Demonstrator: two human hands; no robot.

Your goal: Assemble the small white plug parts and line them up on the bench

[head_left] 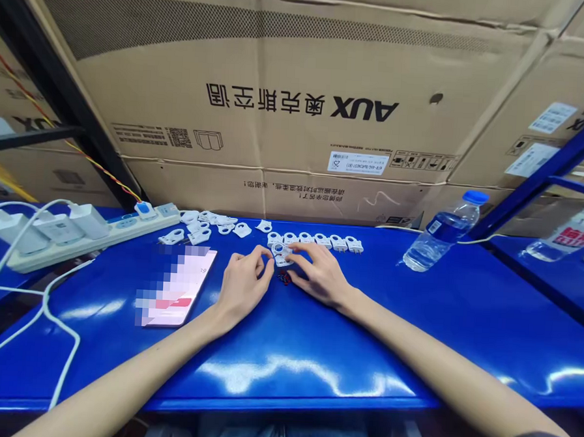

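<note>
Near the back centre of the blue table, my right hand has its fingers curled around a white ring-shaped part, thumb and fingers at its right side. Just left of that part is my left hand, closed with thumb and index finger together; whatever it pinches is too small to make out. Between the hands lie small dark red pieces. Behind them stands a row of several white parts with metal prongs. More white parts lie in a loose pile at the back left.
A phone lies left of my left hand. At the left, a power strip holds white chargers with cables. A water bottle leans at the right, with another bottle farther right. Large cardboard boxes rise behind the table.
</note>
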